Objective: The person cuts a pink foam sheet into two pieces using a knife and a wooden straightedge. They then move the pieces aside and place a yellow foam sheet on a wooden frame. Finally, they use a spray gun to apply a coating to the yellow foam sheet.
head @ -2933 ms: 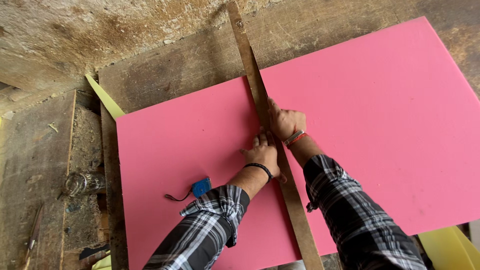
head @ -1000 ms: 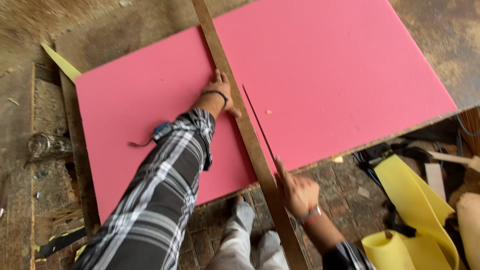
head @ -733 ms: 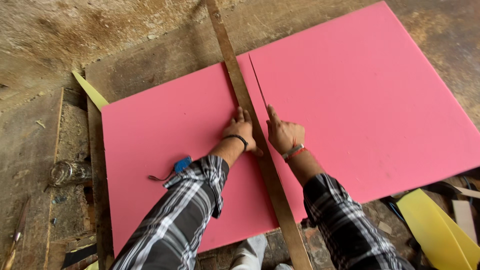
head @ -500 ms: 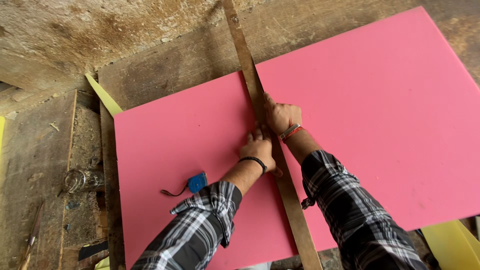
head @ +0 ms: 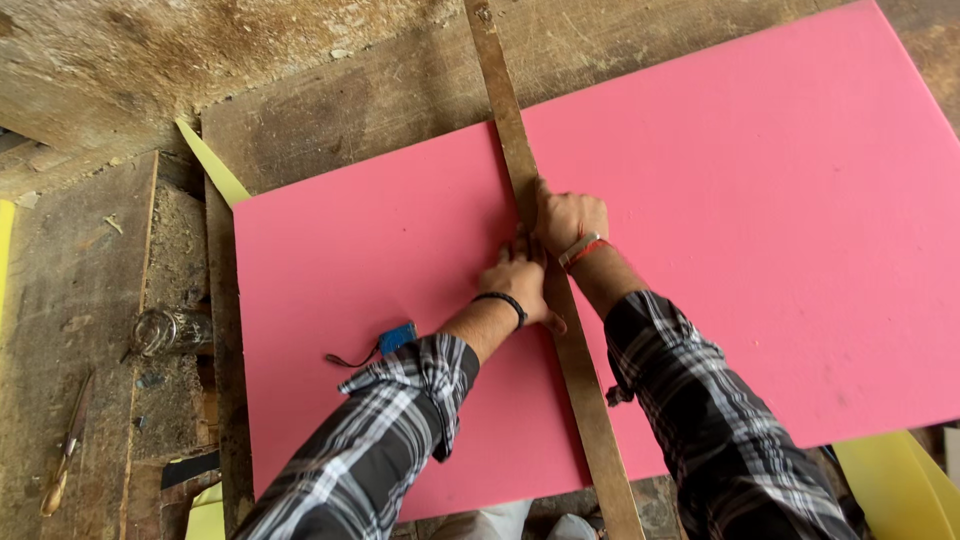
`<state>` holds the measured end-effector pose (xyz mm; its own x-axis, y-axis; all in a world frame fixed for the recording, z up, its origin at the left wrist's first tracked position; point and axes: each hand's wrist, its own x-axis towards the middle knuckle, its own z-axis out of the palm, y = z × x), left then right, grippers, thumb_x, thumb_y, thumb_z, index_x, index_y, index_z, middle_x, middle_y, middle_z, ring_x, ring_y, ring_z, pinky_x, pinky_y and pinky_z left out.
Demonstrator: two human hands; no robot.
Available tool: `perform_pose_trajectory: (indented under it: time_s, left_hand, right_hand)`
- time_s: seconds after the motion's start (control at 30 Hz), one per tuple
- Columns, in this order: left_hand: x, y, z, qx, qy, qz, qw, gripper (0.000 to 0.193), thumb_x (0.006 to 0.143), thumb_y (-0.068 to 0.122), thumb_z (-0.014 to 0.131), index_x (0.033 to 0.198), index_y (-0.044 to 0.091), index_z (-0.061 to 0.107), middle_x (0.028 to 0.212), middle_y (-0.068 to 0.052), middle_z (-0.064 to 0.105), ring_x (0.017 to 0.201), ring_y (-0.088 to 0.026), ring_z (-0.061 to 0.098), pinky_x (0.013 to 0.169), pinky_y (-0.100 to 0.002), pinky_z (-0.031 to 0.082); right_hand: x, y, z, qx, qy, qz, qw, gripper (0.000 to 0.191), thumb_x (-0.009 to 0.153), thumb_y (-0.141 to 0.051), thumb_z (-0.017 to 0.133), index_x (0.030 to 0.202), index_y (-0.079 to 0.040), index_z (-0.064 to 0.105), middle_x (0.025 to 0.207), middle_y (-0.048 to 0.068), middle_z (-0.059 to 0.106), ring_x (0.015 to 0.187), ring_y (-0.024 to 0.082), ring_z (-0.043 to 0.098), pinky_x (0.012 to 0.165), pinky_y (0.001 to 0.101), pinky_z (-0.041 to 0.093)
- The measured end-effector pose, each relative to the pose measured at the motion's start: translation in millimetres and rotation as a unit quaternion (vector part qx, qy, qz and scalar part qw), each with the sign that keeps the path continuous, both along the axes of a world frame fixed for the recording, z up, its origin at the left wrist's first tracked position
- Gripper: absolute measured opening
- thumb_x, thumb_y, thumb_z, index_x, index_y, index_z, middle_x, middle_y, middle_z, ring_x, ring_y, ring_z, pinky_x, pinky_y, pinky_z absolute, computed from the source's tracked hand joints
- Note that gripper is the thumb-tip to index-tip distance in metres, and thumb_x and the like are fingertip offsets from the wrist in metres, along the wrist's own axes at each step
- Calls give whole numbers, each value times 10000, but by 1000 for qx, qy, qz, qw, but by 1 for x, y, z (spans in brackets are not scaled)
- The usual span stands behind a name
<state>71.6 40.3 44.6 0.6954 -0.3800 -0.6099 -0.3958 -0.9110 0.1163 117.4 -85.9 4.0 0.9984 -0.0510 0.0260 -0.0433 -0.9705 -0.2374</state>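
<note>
A large pink foam sheet [head: 760, 200] lies on a worn wooden bench. A long brown straightedge [head: 505, 110] runs across it from the far side to the near edge. My left hand [head: 518, 285] presses down on the straightedge at mid-sheet, thumb spread toward me. My right hand [head: 568, 218] sits just beyond it, against the straightedge's right side, with its fingers curled. Whatever those fingers hold is hidden. Both forearms are in plaid sleeves.
A small blue object with a dark cord [head: 395, 338] rests on the sheet left of my left arm. On the bench at left stand a glass jar [head: 170, 330] and scissors [head: 65, 455]. Yellow foam [head: 890, 490] shows at the near right, and a yellow strip [head: 210, 165] at the sheet's far left corner.
One second ago my right hand was at the straightedge's near end. It has moved up to mid-sheet beside my left hand. Since half a second ago both hands have stayed put.
</note>
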Motion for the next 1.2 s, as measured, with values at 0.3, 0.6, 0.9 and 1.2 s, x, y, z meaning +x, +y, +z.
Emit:
perform_pose_trajectory:
  time_s: [0.3, 0.6, 0.9, 1.2]
  left_hand:
    - [0, -4, -12, 33, -17, -8, 999, 1573, 590, 636, 951, 1627, 77, -92, 1718, -194, -109, 1539, -419, 222, 1209, -477, 346]
    - [-14, -13, -8, 51, -11, 35, 998, 1595, 600, 557, 960, 1618, 59, -163, 1706, -198, -197, 1547, -399, 236, 1218, -497, 344]
    - [-79, 12, -20, -80, -92, 60, 991, 1192, 828, 638, 721, 1667, 157, 25, 1725, -200, 20, 1593, -375, 123, 1270, -529, 193]
    - [-282, 83, -82, -110, -251, -10, 962, 894, 1012, 694, 359, 1672, 153, 93, 1730, -193, 51, 1590, -378, 36, 1259, -587, -3]
  right_hand:
    - [-235, 2, -16, 13, -111, 16, 994, 518, 922, -168, 563, 1440, -156, 559, 804, 132, 737, 694, 321, 724, 799, 458, 588]
    - [-490, 12, -12, 56, -43, 3, 997, 643, 828, -179, 689, 1454, -108, 558, 608, 30, 668, 510, 221, 656, 463, 384, 517]
    - [-598, 10, -9, 54, -72, 3, 996, 600, 861, -235, 703, 1430, -98, 573, 603, 2, 659, 497, 182, 633, 476, 350, 506]
    - [-694, -2, -8, 83, -114, -63, 988, 517, 924, -193, 689, 1414, -65, 586, 592, -9, 647, 481, 158, 611, 479, 348, 472]
